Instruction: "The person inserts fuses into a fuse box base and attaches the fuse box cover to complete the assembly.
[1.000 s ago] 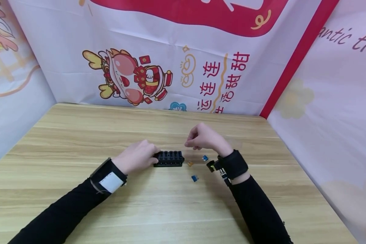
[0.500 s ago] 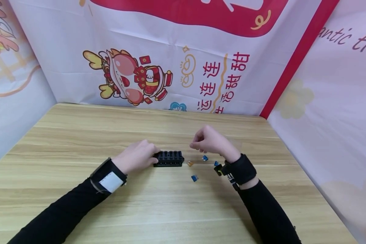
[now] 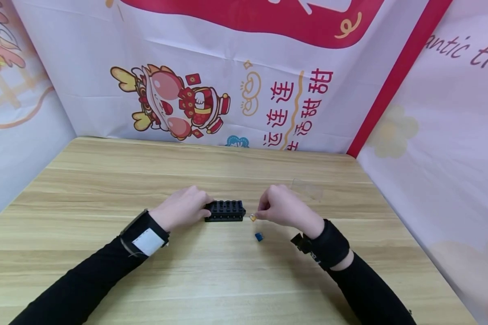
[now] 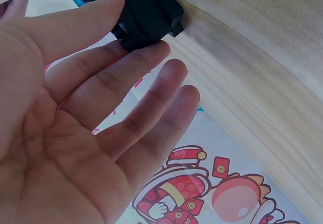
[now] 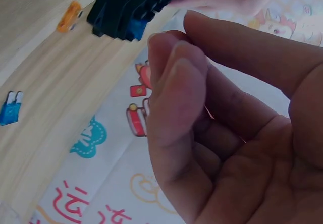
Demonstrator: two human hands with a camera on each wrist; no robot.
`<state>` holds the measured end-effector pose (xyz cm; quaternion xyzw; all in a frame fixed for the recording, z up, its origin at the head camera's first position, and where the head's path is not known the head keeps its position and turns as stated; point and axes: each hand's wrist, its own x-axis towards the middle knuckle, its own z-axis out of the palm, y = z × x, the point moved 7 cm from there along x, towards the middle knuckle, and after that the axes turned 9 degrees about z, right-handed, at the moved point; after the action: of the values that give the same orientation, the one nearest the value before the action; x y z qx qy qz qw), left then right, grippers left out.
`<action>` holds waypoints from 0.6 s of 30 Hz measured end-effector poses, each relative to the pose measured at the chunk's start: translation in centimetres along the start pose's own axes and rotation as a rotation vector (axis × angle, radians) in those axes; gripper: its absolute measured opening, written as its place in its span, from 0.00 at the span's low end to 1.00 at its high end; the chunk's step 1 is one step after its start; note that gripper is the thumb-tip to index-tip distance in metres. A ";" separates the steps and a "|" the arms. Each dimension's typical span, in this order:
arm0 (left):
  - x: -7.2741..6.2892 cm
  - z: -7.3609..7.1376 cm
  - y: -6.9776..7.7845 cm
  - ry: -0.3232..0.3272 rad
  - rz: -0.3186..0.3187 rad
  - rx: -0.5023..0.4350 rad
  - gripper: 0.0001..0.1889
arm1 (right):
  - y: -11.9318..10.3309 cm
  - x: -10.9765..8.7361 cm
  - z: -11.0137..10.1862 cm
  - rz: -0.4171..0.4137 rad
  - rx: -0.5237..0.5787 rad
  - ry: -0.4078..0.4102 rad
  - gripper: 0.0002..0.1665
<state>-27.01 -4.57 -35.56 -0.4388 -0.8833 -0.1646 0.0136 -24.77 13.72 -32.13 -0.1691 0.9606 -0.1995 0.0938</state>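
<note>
A black fuse block (image 3: pixel 226 211) lies on the wooden table, its left end pinched between the thumb and fingers of my left hand (image 3: pixel 182 207). In the left wrist view, the thumb and a fingertip touch the fuse block (image 4: pixel 151 19). A blue fuse (image 5: pixel 136 30) sits at its edge in the right wrist view. My right hand (image 3: pixel 286 206) is beside an orange blade fuse (image 3: pixel 253 217), fingertips close to it. The right wrist view shows bent fingers, thumb apart, and nothing visible between them. Another blue blade fuse (image 3: pixel 259 237) lies nearer.
A blue fuse with two metal prongs (image 5: pixel 11 108) lies apart on the table in the right wrist view. A faint transparent sheet (image 3: pixel 307 189) lies behind my right hand. A printed cloth (image 3: pixel 211 40) stands along the table's back edge.
My right hand first drew slightly right, then came down and nearer to the orange fuse, covering two blue fuses seen before. The left hand and fuse block have stayed put.
</note>
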 end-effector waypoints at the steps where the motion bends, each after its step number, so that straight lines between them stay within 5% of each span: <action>1: 0.0 0.0 0.0 0.001 0.002 -0.001 0.12 | -0.2 -0.2 0.1 -0.014 -0.008 -0.001 0.08; 9: -0.1 -0.2 0.0 0.008 0.006 -0.006 0.12 | -1.4 -1.0 0.7 -0.197 -0.089 -0.019 0.08; 18: 0.0 -0.3 0.1 0.009 0.012 0.009 0.12 | -1.4 -0.9 2.7 -0.225 -0.190 -0.095 0.16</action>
<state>-26.94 -4.61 -35.27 -0.4433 -0.8812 -0.1627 0.0204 -22.88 11.93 -33.90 -0.2932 0.9446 -0.1086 0.0995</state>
